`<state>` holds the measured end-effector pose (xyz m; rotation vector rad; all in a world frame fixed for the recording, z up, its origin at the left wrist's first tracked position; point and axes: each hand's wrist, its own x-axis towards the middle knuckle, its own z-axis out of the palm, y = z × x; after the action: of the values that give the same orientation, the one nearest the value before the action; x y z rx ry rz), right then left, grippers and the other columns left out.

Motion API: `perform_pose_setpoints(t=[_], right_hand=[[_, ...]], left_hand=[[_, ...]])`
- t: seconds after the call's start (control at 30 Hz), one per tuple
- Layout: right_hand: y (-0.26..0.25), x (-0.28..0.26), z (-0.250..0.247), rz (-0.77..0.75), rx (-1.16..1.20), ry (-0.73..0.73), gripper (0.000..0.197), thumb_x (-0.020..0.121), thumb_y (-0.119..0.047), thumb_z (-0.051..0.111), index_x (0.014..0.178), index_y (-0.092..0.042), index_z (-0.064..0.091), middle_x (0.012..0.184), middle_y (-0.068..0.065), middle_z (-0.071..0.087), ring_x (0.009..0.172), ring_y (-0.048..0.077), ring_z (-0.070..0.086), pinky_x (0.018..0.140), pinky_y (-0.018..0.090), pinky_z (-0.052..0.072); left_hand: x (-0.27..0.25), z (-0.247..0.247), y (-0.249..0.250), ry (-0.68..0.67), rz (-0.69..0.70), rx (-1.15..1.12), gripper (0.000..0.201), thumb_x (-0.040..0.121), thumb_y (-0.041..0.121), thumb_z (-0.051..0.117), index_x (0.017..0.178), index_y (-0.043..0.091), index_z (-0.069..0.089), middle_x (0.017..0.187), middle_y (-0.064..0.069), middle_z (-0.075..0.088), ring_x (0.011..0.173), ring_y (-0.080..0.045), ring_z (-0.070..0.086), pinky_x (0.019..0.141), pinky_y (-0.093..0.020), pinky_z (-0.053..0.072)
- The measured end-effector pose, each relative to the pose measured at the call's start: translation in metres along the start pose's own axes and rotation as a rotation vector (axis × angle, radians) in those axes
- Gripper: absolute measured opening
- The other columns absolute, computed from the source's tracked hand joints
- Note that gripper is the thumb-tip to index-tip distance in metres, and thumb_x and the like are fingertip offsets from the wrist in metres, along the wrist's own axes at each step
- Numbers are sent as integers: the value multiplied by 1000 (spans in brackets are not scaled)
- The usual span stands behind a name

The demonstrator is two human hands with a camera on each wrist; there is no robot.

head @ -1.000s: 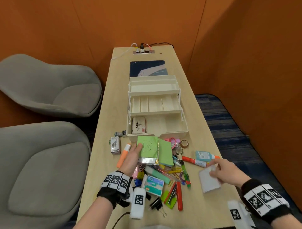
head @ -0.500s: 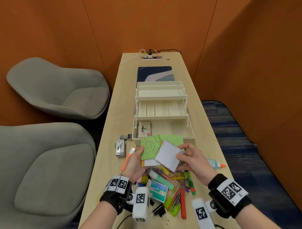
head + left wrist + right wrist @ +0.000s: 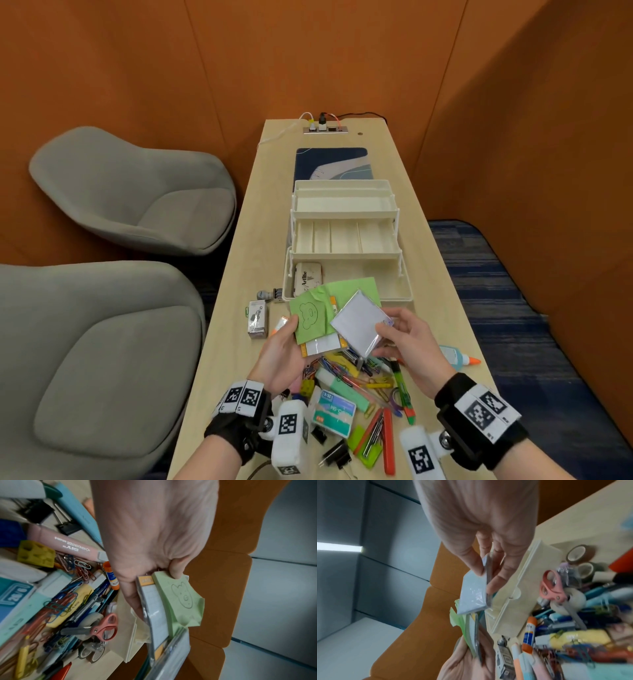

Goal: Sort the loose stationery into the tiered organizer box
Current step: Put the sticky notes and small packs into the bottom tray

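The left hand [image 3: 281, 353] grips a stack of note pads above the near part of the table [image 3: 239, 274]: a green sticky-note pad [image 3: 310, 317] with a bear drawn on its top sheet lies over a wrapped white pad with orange ends [image 3: 322, 346], thumb on top and fingers beneath. The right hand [image 3: 407, 346] pinches a white pad in clear wrap [image 3: 358, 323] between thumb and fingers and holds it tilted, overlapping the right edge of the green stack. Just beyond both hands stands the cream tiered organizer box [image 3: 344, 240], its trays stepped open; a small Artline box [image 3: 307, 279] lies at the left of the bottom tray. Under the hands lies a heap of loose stationery [image 3: 359, 394]: pens, highlighters, paper clips, binder clips, and a staple box [image 3: 334, 411]. A glue bottle [image 3: 454, 356] lies to the right.
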<state>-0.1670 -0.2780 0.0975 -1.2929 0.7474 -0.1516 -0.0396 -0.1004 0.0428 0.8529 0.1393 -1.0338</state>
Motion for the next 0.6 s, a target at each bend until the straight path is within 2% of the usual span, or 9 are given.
perform_pose_setpoints(t=[0.07,0.17,0.27,0.3,0.37,0.43,0.5,0.6], right_hand=[[4,-1,3,45,102,17,23,91,0,55,114,-2,52,107,24,59,74,24,64,63,30,59],[5,-2,5,92,236,13,24,92,-1,54,115,-1,48,110,25,61,87,32,67,65,31,60],[1,-3,9,99,311,5,21,91,1,55,110,-3,48,107,24,64,88,34,69,68,33,60],[0,-4,10,69,273,21,20,90,1,55,108,-3,48,104,22,65,85,32,69,68,32,60],[-4,-4,11,-31,188,96,18,91,-1,54,107,-7,48,101,16,64,80,27,70,66,27,60],[-10,-3,7,-132,215,165,15,94,-4,51,106,-14,50,102,11,64,84,25,68,65,26,58],[-17,-2,5,-139,264,86,17,94,-7,50,110,-15,53,104,11,66,86,23,66,67,28,55],[-18,0,9,-137,-66,-88,22,94,-12,53,115,-17,59,99,4,67,76,11,60,63,19,47]], left_hand=[[-1,-2,1,-23,8,-36,50,99,28,37,146,10,32,146,-18,42,135,-33,39,108,-52,36],[-4,-1,2,-47,21,-28,49,99,28,36,144,10,34,143,-19,45,132,-33,44,95,-48,50],[-5,-1,2,-80,41,24,65,88,32,62,143,10,36,143,-20,45,127,-33,49,90,-46,52],[-6,0,3,-85,41,61,64,88,33,62,142,10,37,142,-21,46,125,-33,51,89,-46,52],[-5,1,2,-48,36,162,46,98,30,43,139,10,40,137,-20,51,121,-31,55,87,-45,53],[-3,4,2,24,51,280,40,101,25,33,136,8,44,129,-17,59,117,-29,58,90,-44,52],[-2,9,3,47,68,392,36,102,23,36,132,8,48,122,-13,64,112,-26,61,91,-42,52],[-5,20,2,54,72,509,27,100,19,40,125,17,52,118,-8,65,105,-22,65,86,-39,55]])
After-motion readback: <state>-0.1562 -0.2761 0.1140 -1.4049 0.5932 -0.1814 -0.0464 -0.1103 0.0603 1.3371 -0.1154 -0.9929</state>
